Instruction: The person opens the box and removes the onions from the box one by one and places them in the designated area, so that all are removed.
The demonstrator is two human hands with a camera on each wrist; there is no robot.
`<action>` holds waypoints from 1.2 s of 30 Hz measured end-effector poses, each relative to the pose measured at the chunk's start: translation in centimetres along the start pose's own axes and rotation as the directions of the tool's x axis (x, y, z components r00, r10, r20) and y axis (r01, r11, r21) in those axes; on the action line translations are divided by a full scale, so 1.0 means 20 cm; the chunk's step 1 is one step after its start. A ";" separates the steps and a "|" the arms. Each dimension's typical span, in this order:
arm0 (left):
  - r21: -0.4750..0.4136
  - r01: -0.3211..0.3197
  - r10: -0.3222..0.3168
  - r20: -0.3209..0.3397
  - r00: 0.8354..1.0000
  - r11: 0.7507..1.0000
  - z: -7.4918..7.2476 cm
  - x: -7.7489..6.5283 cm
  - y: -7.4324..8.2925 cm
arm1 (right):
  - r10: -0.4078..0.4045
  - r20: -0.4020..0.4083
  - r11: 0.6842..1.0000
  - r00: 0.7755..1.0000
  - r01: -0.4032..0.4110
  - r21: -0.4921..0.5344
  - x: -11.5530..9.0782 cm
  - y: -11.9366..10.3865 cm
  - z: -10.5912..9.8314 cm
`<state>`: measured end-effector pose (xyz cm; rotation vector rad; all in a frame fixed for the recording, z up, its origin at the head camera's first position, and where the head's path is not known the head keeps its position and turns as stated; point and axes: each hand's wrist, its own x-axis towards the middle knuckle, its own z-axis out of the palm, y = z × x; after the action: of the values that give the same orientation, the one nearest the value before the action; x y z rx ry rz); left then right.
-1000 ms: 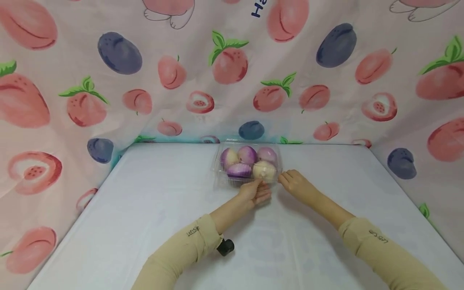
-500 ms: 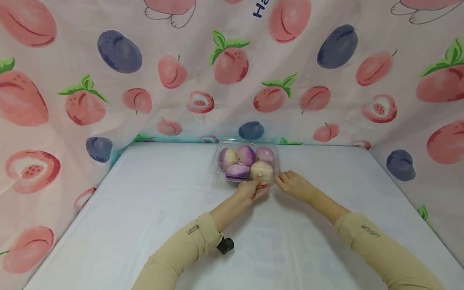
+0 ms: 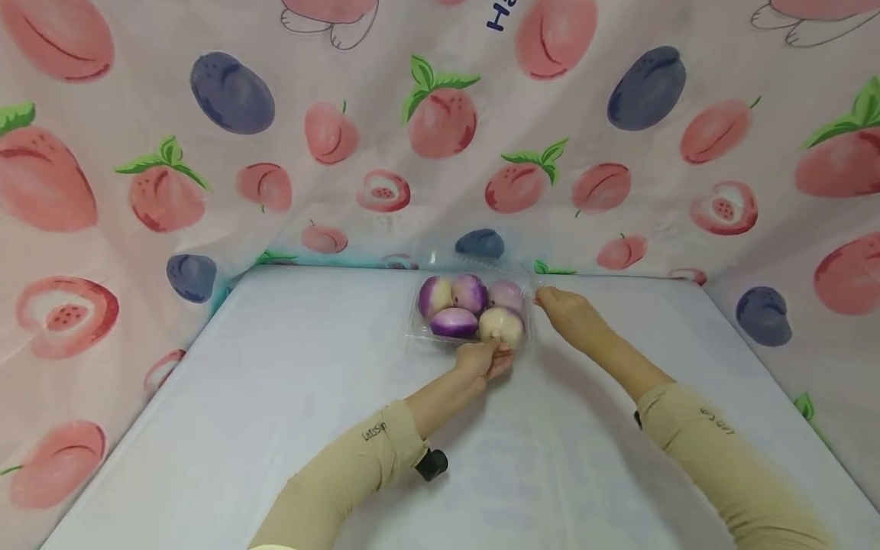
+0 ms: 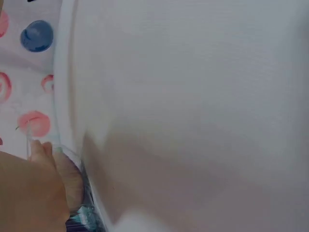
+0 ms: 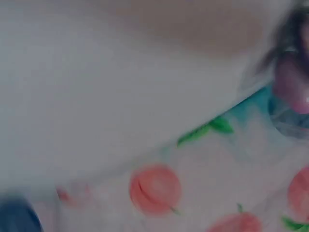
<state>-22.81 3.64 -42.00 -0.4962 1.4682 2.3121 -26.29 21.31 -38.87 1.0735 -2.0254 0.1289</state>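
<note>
A clear plastic clamshell container [image 3: 429, 338] stands at the back middle of the white table in the head view. In it sit several rounded purple-and-cream vegetables, onion-like [image 3: 454, 322]. My left hand [image 3: 481, 360] grips the container's front edge near the right corner, thumb on top and fingers below. At the right side, my right hand [image 3: 572, 317] pinches the edge of the clear lid [image 3: 509, 270], which tilts up toward the back. The left wrist view shows the left hand [image 4: 41, 188] at the plastic. In the blurred right wrist view the container [image 5: 289, 130] shows at the right edge.
A fruit-print cloth [image 3: 378, 145] hangs behind the white table [image 3: 309, 397] and along its sides. Its lower folds meet the table's back edge, close behind the container. A black wrist camera [image 3: 431, 464] sticks out under the left sleeve.
My right hand has moved up and slightly right, lifting the lid away from the container's front. My left hand stays at the front edge.
</note>
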 end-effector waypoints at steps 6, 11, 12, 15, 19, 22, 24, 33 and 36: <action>-0.032 0.029 -0.029 0.007 1.000 0.999 0.02 -0.01 0.00 | 0.038 0.015 0.999 0.999 -0.039 0.027 0.02 0.00 -0.05; 0.017 0.065 -0.066 0.065 0.996 0.998 0.00 -0.02 0.00 | 0.233 -0.033 0.967 0.972 -0.227 0.117 -0.03 -0.04 -0.03; 0.033 0.072 -0.074 0.080 0.994 0.997 0.00 -0.03 0.00 | 0.258 -0.041 0.959 0.965 -0.250 0.135 -0.03 -0.04 -0.02; 0.070 0.098 -0.105 0.105 0.989 0.993 -0.02 -0.04 -0.01 | 0.316 -0.050 0.937 0.948 -0.303 0.175 -0.04 -0.05 -0.01; 0.104 0.122 -0.138 0.156 0.978 0.987 -0.05 -0.07 0.01 | 0.429 -0.048 0.875 0.902 -0.402 0.271 -0.02 -0.06 0.00; 0.172 0.123 -0.160 0.225 0.961 0.978 -0.09 -0.10 0.04 | 0.519 -0.032 0.809 0.854 -0.478 0.343 -0.01 -0.05 0.00; 0.229 0.102 -0.162 0.262 0.951 0.968 -0.12 -0.12 0.06 | 0.554 -0.025 0.777 0.832 -0.506 0.374 -0.01 -0.05 0.01; 0.475 -0.271 0.060 0.414 0.908 0.837 -0.27 -0.22 0.20 | 0.649 -0.016 0.670 0.761 -0.561 0.486 0.01 -0.04 0.03; 0.539 -0.489 0.244 0.462 0.852 0.686 -0.33 -0.20 0.26 | 0.695 -0.013 0.611 0.719 -0.582 0.537 0.03 -0.02 0.05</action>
<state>-21.03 -4.94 -38.65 0.4471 2.1557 1.8049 -26.75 20.29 -39.23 0.5008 -2.1241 1.1697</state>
